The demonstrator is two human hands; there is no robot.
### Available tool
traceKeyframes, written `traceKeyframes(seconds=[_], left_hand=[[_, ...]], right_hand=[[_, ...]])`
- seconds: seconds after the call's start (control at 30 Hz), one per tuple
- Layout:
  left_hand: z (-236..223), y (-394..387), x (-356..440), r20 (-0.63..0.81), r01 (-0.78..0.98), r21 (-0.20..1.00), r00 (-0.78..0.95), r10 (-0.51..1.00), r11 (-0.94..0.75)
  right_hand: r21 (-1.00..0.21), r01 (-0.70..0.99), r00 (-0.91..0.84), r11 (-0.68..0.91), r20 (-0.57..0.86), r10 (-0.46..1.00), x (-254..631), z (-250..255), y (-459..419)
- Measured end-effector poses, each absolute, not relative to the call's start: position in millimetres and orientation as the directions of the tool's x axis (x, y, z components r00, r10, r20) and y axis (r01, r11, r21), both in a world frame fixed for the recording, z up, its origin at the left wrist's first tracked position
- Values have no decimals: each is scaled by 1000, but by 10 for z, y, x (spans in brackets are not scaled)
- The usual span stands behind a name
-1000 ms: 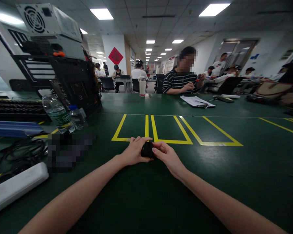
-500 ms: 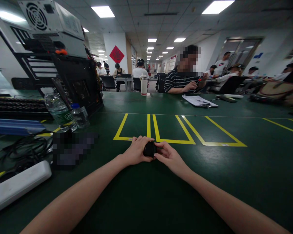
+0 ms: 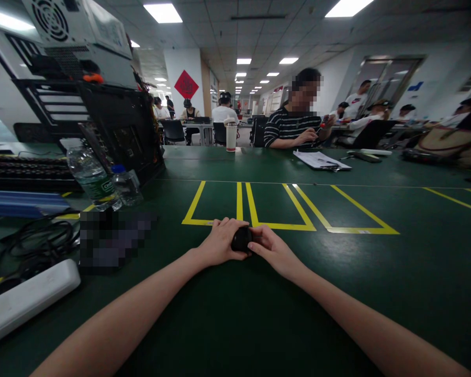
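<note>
Between my hands, low over the green tabletop, is a small black rounded object [image 3: 242, 240] with a smooth, slightly shiny face. I cannot make out its exact kind. My left hand [image 3: 222, 242] wraps round its left side, fingers over the top and thumb beneath. On its right edge, the thumb and fingertips of my right hand [image 3: 273, 252] close in a pinch. Parts of the object are hidden behind my fingers. Just beyond my hands, yellow tape [image 3: 284, 227] marks out several boxes on the table.
At left stand an open computer case [image 3: 121, 136], a large water bottle [image 3: 88, 175], a smaller blue-capped bottle [image 3: 125, 186], black cables [image 3: 31, 246] and a white power strip [image 3: 31, 301]. Across the table are a cup [image 3: 231, 137], a clipboard [image 3: 320, 160] and a seated person [image 3: 286, 125].
The view has shifted very slightly. Both hands keep their hold on the black object, with hardly any visible movement.
</note>
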State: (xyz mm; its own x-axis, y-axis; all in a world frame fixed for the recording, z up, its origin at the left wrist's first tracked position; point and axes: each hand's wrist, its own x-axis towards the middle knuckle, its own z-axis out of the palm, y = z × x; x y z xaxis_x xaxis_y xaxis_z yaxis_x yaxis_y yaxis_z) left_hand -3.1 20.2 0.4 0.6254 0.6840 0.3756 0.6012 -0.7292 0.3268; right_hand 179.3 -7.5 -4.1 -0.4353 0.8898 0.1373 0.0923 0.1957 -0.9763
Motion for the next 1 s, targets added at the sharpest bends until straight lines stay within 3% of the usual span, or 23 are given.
traceKeyframes(seconds=[0.13, 0.5, 0.7, 1.0], left_hand=[[-15, 216, -27, 386, 604, 309, 627, 677, -735], [25, 192, -31, 373, 590, 326, 637, 674, -739], [20, 196, -29, 366, 608, 324, 627, 688, -725], [28, 190, -29, 359, 600, 336, 632, 687, -726]], right_hand=[[-975, 21, -449, 223, 190, 873, 1786, -63, -72], [-967, 163, -395, 196, 118, 911, 1792, -47, -46], [-984, 43, -481, 175, 133, 867, 1814, -19, -59], [-978, 109, -384, 180, 125, 915, 1787, -37, -35]])
